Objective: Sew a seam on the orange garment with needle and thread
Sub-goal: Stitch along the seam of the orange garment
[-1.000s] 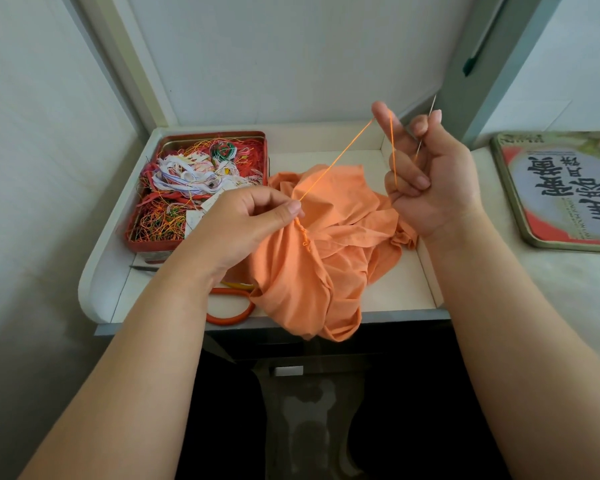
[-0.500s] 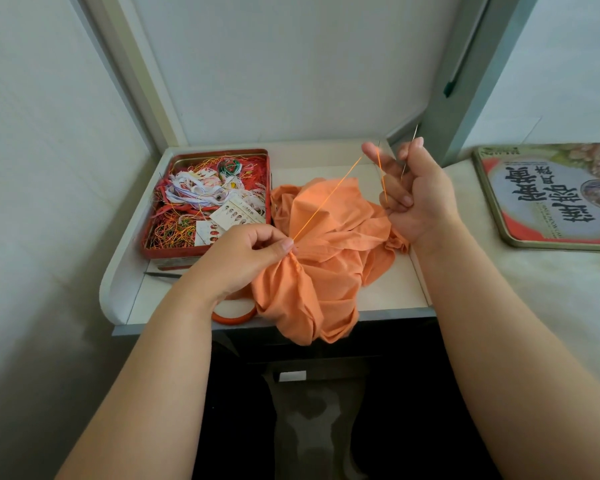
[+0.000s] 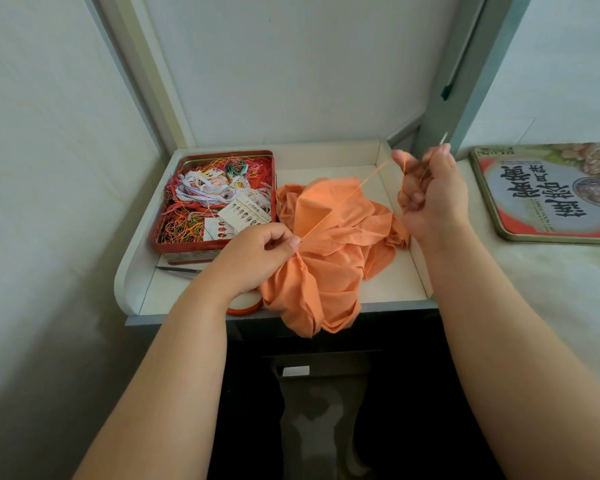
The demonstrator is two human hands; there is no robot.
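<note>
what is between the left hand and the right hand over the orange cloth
In the head view a taut orange thread runs from the left hand, pinching the orange garment, up to the right hand, which holds the needle.

Two bare forearms, no sleeves, short plain fingernails, no jewellery

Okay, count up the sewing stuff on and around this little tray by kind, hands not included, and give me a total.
Orange garment: 1
Needle: 1
Orange thread in use: 1
Red tin of tangled threads: 1
Tin lid, off to the right: 1
Orange ring, partly hidden by the left arm: 1
Thin metal tool in front of the tin: 1
Total: 7
</note>
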